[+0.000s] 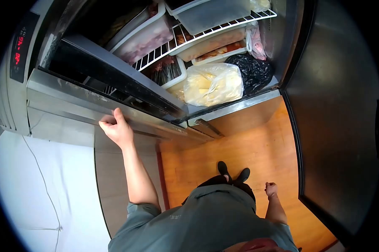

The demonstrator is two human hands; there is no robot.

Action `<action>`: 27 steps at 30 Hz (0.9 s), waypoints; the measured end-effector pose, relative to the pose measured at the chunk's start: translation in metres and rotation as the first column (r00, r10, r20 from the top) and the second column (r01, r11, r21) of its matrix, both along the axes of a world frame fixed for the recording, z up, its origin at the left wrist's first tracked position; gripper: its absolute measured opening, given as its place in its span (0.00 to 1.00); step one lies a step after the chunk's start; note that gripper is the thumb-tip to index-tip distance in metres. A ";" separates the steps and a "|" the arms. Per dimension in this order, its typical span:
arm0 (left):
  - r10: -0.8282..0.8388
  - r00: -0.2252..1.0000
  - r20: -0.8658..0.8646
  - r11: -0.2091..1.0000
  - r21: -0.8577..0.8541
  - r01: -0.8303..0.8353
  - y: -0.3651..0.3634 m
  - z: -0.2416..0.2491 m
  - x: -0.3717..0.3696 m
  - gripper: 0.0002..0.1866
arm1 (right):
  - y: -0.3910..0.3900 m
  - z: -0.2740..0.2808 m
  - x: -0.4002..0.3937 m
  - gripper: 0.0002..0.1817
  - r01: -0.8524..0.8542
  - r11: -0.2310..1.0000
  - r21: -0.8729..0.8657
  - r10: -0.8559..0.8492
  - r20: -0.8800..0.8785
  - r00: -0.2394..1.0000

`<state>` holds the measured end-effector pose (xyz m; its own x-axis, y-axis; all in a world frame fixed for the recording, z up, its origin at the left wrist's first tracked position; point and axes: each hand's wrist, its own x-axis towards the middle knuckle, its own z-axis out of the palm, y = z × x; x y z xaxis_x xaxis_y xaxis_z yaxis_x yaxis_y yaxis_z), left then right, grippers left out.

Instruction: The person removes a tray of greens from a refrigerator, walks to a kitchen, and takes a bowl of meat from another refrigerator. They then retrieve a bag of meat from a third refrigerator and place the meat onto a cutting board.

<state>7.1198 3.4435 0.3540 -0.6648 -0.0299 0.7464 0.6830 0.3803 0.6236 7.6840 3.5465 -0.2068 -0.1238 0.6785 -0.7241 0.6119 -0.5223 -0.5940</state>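
Observation:
My left hand (119,129) is closed on the edge of the left freezer door (80,98), its thumb up. My right hand (271,189) hangs low over the wooden floor, fingers curled, away from everything; whether it holds something is too small to tell. Inside the open freezer, a clear bag of pale yellow food (212,84) lies beside a black plastic bag (250,71). White tubs of meat (145,44) stand on and below a white wire shelf (185,41).
A large dark door (336,122) stands open at the right. The wooden floor (198,164) lies below, with my black shoes on it. A red digital display (19,50) is at the upper left, above a white surface (42,185) with a thin cable.

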 end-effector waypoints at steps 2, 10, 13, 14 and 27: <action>-0.012 1.000 -0.001 1.000 0.005 0.012 0.010 0.001 -0.011 0.21 | -0.005 0.007 -0.003 0.15 0.001 0.999 -0.048 -0.001 0.005 1.000; -0.093 0.994 -0.063 0.994 -0.057 0.089 0.023 0.005 -0.032 0.17 | 0.009 0.008 -0.032 0.15 -0.165 0.983 0.075 0.154 0.134 0.979; -0.211 0.977 -0.043 0.977 -0.026 0.210 0.016 -0.001 -0.043 0.17 | 0.033 0.024 -0.065 0.17 -0.213 0.959 0.187 0.178 0.187 0.966; -0.261 0.963 -0.062 0.965 -0.028 0.259 0.014 -0.002 -0.044 0.18 | 0.041 0.040 -0.080 0.17 -0.236 0.955 0.182 0.212 0.143 0.967; -0.155 0.974 -0.163 0.981 0.092 0.171 0.024 -0.013 -0.049 0.26 | 0.198 0.298 -0.385 0.12 -0.262 0.750 0.607 0.520 -0.298 0.800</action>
<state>7.0709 3.4679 0.3410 -0.5444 -0.0140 0.8387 0.8213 0.1943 0.5364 7.2987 3.7442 0.0917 -0.6673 0.7399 -0.0846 0.3062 0.1690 -0.9368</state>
